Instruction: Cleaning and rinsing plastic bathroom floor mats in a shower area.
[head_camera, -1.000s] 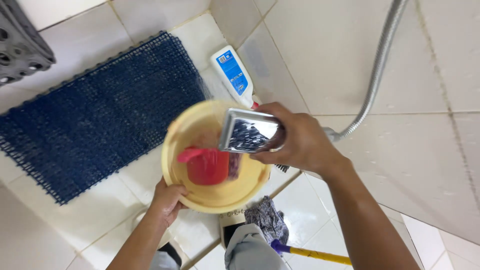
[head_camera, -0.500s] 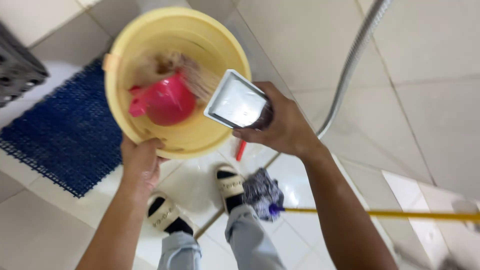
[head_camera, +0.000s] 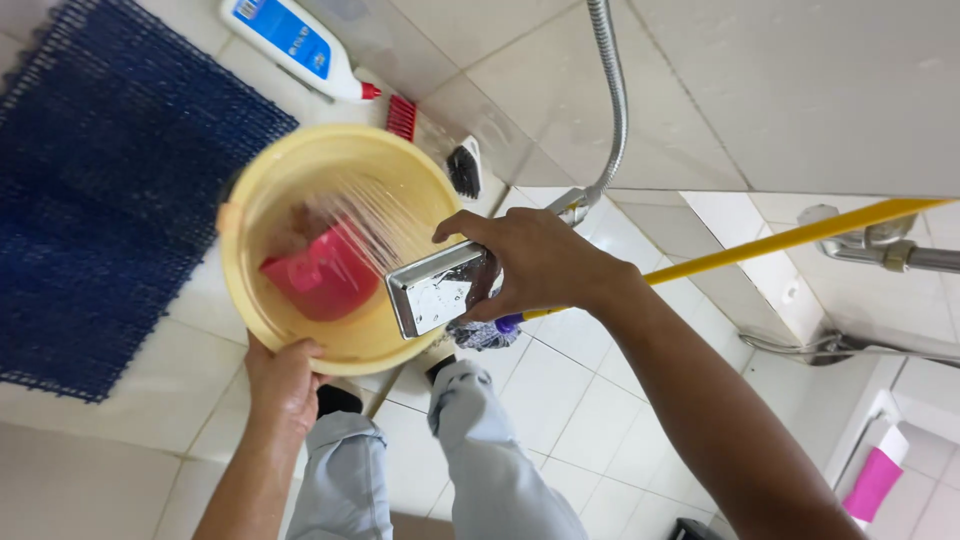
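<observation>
Above the yellow bucket, at its right rim: right hand wrapped firmly around a chrome shower head, flat square face turned toward the bucket, thin streams of water spraying from it into the bucket. Inside the bucket, low on its left half: a red scoop, partly behind the spray. On the near rim of the bucket: left hand, fingers curled over the edge and gripping it, holding the bucket tilted toward the camera. Behind the bucket, leading away from the shower head up the tiled wall: a metal hose. Left of the bucket, on the white tiled floor: a dark blue mat. Beyond the far rim of the bucket, by the wall: a white bottle with blue label and red cap, a red brush and a black brush. Right of the bucket, under the right wrist: a mop with yellow handle, its grey-blue head just beside the bucket. Below the bucket: two legs in pale grey trousers.
</observation>
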